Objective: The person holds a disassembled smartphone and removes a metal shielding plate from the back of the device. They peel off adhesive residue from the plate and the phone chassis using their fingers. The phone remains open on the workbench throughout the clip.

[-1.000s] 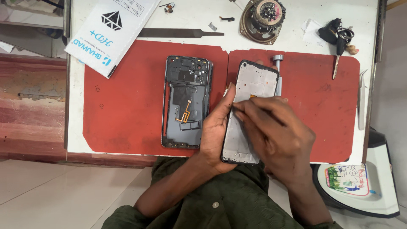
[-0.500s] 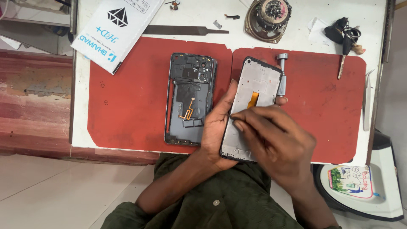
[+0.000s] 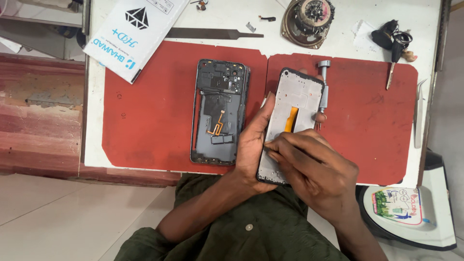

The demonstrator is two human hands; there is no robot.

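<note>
A grey phone display panel (image 3: 297,99) with an orange flex strip (image 3: 290,119) is held face down over the red mat (image 3: 150,121). My left hand (image 3: 253,142) grips its left edge, with fingertips showing past the right edge. My right hand (image 3: 316,166) lies over the panel's lower half, its fingertips pinched together at the left edge next to my left thumb. Whether they pinch something small is hidden. An opened phone body (image 3: 220,111) with an exposed board and an orange cable lies flat on the mat just left of my left hand.
A small silver screwdriver (image 3: 323,92) lies right of the panel. At the back of the white table lie a white box (image 3: 130,34), a metal file (image 3: 212,34), a speaker (image 3: 309,17) and keys (image 3: 394,41). Tweezers (image 3: 419,113) lie at the right edge, a round white container (image 3: 406,208) below.
My right hand has slid down the panel toward me, uncovering the orange flex strip. My left hand keeps its hold on the panel's edge.
</note>
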